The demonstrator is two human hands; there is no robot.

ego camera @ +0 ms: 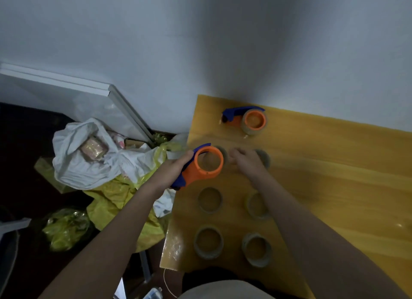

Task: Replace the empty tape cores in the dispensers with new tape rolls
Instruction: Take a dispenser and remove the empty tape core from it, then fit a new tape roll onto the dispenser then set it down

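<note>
Left hand clamps dispenser; right hand relaxed over tape rolls.

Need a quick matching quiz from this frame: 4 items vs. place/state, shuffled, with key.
Items:
1. held dispenser
2. second dispenser
3. right hand
4. white bag

Places/states:
A. on the floor left of the table
B. gripped by the left hand, hub bare
C. at the table's far edge, tape loaded
D. reaching over the farthest rolls

Pairs: 1-B, 2-C, 3-D, 4-A
</note>
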